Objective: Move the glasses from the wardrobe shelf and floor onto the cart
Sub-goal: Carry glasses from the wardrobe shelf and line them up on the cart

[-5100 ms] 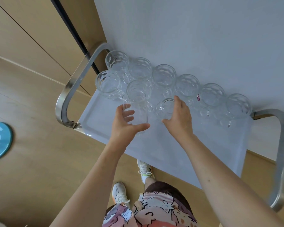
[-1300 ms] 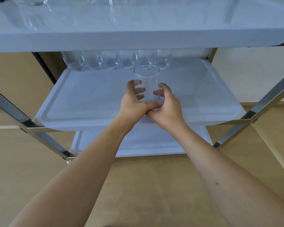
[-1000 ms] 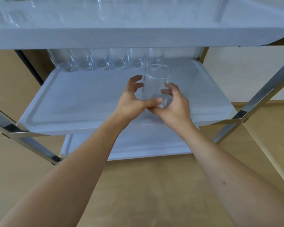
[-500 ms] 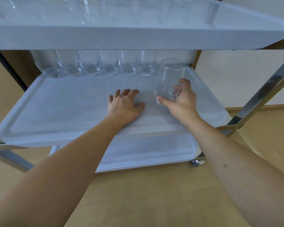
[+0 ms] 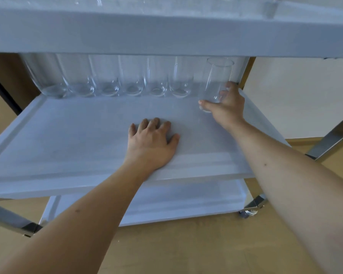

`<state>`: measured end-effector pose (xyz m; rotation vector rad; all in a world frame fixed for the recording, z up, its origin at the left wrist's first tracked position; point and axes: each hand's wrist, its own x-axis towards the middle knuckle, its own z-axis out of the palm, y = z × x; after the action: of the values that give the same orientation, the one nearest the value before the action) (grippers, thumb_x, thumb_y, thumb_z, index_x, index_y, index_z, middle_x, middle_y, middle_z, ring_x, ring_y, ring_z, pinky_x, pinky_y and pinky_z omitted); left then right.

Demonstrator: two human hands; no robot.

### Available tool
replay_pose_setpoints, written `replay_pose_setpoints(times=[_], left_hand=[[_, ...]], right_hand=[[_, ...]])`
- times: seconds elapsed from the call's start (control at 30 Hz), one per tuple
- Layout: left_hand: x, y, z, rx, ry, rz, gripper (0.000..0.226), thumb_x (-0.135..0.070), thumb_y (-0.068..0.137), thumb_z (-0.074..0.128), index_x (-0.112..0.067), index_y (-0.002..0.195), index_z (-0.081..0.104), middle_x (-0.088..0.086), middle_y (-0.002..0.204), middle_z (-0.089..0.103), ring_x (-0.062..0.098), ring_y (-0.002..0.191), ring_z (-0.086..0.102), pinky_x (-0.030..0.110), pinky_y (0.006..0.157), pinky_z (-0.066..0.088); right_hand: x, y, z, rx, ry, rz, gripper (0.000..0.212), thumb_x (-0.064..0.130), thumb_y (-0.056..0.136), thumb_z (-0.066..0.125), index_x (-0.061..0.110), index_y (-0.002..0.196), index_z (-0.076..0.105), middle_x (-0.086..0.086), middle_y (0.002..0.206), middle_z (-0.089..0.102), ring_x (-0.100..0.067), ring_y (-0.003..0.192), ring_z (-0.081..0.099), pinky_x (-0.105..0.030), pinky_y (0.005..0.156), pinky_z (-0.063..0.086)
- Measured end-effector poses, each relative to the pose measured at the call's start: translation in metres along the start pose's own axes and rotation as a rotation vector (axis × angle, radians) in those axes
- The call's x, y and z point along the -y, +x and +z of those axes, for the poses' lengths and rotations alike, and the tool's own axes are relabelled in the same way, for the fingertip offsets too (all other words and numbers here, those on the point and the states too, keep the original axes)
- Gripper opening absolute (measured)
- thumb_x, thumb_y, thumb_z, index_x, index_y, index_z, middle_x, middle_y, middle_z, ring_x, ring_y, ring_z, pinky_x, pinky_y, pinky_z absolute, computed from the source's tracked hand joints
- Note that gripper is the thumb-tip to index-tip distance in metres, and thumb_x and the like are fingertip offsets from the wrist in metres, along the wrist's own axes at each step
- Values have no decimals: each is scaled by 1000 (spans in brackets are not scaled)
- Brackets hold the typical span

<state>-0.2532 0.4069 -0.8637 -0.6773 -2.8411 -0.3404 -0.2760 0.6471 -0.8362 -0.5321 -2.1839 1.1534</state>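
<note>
We cannot see the upper halves of the row of clear, round-bottomed drinking glasses [image 5: 115, 86] at the far edge of the middle shelf, because the pale grey top shelf [image 5: 166, 34] of the cart cuts them off; only blurred glass bases show on that top shelf, too faint for us to count. The pale grey middle shelf [image 5: 67, 139], a shallow tray with a raised rim, holds that row of about six glasses standing upright side by side from the far left toward the right. At the right end of the row, our right hand [image 5: 226, 109] holds a tall clear tumbler [image 5: 216, 82], thumb and fingers curled round its lower part; it leans slightly, and whether its base touches the shelf we cannot tell. Our left hand [image 5: 151, 143] rests palm down on the near middle of the shelf, its fingers [image 5: 154, 123] slightly bent and holding nothing. Below lies a pale grey bottom shelf [image 5: 166, 202], with brushed metal frame legs [image 5: 331, 139] and a wooden floor [image 5: 186, 248].
</note>
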Motion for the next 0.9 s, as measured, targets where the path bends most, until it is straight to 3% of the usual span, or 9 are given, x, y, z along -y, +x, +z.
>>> replay_pose_setpoints(times=[0.33, 0.57, 0.9], left_hand=[[-3, 5, 2, -27, 8, -4, 49, -62, 94, 32, -31, 124, 55, -5, 134, 57, 23, 130, 45, 50, 111, 30], [-4, 3, 3, -35, 0, -4, 49, -61, 94, 33, -30, 125, 56, -5, 134, 56, 24, 131, 45, 51, 113, 27], [-6, 2, 0, -15, -2, -9, 52, -60, 91, 29, -30, 124, 56, -4, 131, 58, 24, 127, 47, 51, 109, 31]], right_hand=[[-6, 58, 33, -37, -15, 3, 100, 41, 61, 94, 15, 142, 43, -4, 119, 59, -21, 112, 59, -27, 94, 47], [-14, 69, 42, 15, -169, 36, 104, 29, 59, 95, 18, 143, 36, -5, 122, 59, -25, 109, 60, -28, 84, 47], [-9, 61, 35, 48, -163, 76, 94, 34, 63, 95, 12, 134, 37, -7, 127, 57, -26, 113, 58, -26, 81, 42]])
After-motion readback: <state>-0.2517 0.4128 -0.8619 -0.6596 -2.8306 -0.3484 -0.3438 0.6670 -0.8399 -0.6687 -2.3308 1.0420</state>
